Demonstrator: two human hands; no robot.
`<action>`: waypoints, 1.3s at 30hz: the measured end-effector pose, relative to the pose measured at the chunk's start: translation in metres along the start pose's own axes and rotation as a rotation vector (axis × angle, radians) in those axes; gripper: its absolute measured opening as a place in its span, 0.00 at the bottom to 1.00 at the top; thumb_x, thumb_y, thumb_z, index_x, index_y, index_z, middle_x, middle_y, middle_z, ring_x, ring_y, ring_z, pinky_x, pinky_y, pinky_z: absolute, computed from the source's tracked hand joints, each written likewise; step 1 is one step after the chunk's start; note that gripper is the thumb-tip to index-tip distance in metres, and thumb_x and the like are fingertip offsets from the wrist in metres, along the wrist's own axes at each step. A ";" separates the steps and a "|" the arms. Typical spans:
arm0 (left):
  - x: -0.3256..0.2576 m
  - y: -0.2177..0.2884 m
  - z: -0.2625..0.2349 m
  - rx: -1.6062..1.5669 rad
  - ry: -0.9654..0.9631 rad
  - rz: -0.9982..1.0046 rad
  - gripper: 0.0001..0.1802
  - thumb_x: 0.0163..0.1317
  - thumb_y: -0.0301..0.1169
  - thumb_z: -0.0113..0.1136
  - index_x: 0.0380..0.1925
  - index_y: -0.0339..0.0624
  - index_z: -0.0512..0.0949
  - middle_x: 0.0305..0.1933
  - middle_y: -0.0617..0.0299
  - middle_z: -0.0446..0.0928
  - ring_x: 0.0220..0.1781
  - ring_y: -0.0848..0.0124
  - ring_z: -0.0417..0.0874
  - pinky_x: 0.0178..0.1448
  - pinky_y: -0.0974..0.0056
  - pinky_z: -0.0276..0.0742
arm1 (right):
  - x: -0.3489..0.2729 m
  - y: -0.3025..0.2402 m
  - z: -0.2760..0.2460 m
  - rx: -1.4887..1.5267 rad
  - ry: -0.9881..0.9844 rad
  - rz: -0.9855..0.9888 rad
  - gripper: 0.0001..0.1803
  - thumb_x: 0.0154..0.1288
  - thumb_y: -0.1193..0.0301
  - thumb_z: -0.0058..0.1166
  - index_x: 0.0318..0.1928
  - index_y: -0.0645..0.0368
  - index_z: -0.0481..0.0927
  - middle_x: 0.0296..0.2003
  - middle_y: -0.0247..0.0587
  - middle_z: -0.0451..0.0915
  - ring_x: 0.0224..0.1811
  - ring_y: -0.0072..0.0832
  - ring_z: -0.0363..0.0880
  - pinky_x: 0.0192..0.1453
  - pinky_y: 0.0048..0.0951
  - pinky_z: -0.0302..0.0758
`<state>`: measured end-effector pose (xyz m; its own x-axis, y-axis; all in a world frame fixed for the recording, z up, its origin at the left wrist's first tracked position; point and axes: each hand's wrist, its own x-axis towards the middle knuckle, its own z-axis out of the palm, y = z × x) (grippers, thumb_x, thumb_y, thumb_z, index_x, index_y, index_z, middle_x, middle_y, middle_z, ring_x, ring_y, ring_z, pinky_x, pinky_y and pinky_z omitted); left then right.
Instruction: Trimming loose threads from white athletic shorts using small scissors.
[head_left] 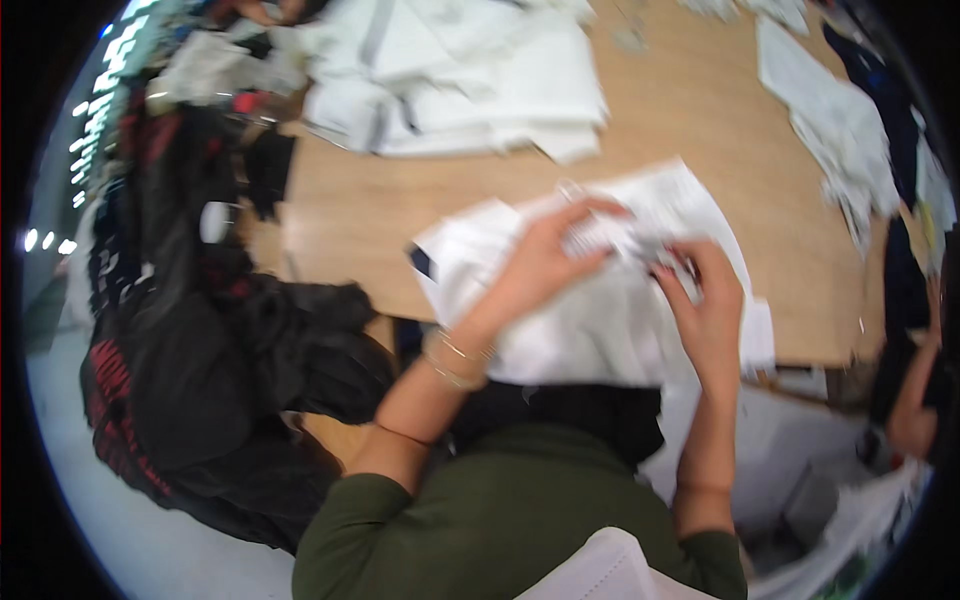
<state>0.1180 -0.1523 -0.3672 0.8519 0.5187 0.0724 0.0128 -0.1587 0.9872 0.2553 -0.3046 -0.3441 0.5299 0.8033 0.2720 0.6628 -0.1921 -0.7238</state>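
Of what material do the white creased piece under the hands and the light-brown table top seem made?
White creased piece: probably matte fabric, as it folds softly; blur hides the weave.
Light-brown table top: seemingly smooth wood or wood-look laminate, judging by its even tan surface.

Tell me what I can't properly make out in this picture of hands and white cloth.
All in the head view:
What, if anything, the bare right hand pinches: smeared by blur.
The part of the loose white fabric piece under the bare left hand: covered by that hand.
The flat white fabric pile's far end: cut off by the top edge.
Whoever owns the bare forearm at right: cut off by the dark fisheye rim.
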 end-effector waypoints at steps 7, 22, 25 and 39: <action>-0.010 0.003 0.016 -0.058 -0.067 -0.043 0.20 0.55 0.20 0.57 0.51 0.39 0.76 0.52 0.61 0.78 0.56 0.73 0.74 0.66 0.64 0.65 | -0.017 0.002 0.000 0.096 -0.018 0.063 0.13 0.54 0.79 0.62 0.41 0.65 0.75 0.31 0.43 0.77 0.32 0.33 0.76 0.39 0.29 0.73; 0.006 0.005 0.002 -0.062 -0.023 -0.176 0.19 0.52 0.21 0.59 0.46 0.40 0.75 0.33 0.62 0.79 0.34 0.79 0.74 0.44 0.72 0.71 | -0.006 0.006 0.003 0.025 0.070 0.077 0.13 0.53 0.75 0.65 0.38 0.61 0.77 0.33 0.42 0.79 0.34 0.35 0.79 0.38 0.30 0.75; 0.002 0.009 0.008 -0.113 -0.023 -0.247 0.19 0.53 0.21 0.59 0.47 0.40 0.74 0.30 0.64 0.77 0.31 0.81 0.70 0.38 0.75 0.68 | -0.011 0.004 0.001 -0.007 0.052 0.082 0.14 0.52 0.75 0.66 0.38 0.61 0.77 0.33 0.40 0.80 0.33 0.34 0.79 0.37 0.29 0.75; 0.002 0.008 0.006 -0.114 -0.057 -0.256 0.23 0.55 0.17 0.56 0.53 0.38 0.72 0.38 0.64 0.78 0.35 0.85 0.73 0.37 0.79 0.67 | -0.009 0.008 0.004 0.028 -0.002 0.115 0.15 0.52 0.74 0.67 0.38 0.61 0.76 0.34 0.39 0.81 0.33 0.31 0.79 0.36 0.28 0.75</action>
<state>0.1234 -0.1578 -0.3603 0.8569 0.4807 -0.1860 0.1747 0.0687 0.9822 0.2538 -0.3116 -0.3550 0.6003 0.7782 0.1847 0.5825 -0.2671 -0.7677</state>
